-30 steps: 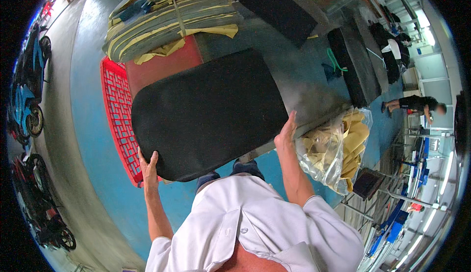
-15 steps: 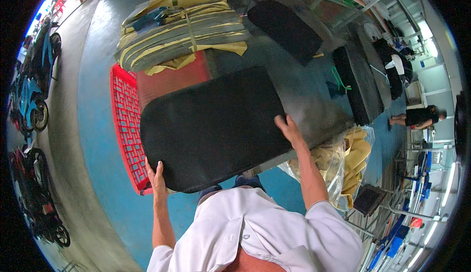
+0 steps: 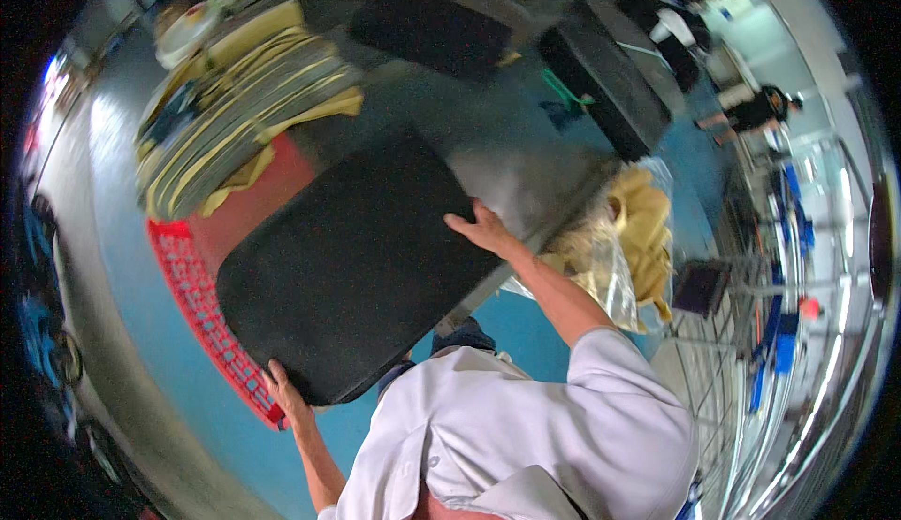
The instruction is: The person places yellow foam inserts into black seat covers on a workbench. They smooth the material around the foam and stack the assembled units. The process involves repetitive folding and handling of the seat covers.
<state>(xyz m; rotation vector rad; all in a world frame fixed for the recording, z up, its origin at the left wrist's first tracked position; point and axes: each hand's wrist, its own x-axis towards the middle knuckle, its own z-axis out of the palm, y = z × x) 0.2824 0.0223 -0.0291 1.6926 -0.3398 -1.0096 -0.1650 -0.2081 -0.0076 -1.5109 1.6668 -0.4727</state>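
Observation:
A large flat black panel [image 3: 347, 267] with rounded corners at its left end lies in front of me, slanting up to the right. My left hand [image 3: 284, 393] grips its near left edge, thumb on top and the other fingers largely hidden. At the right edge my right hand [image 3: 483, 227] holds the panel, with its thumb resting on the black surface. The panel's left end overlaps a red plastic crate [image 3: 211, 323], whose slotted side shows beside it. What the panel's underside rests on is mostly hidden.
Beyond the crate is a tied stack of grey and yellow sheets [image 3: 253, 107]. Another black panel [image 3: 427, 32] lies farther back on the dark table. A thick black stack [image 3: 601, 88] stands right, near a clear bag of yellow material [image 3: 619, 248]. A person [image 3: 755, 112] stands far right.
The whole view has turned, so the surroundings have shifted left and tilted. The panel now slants more steeply in the picture. Both hands stay on its edges.

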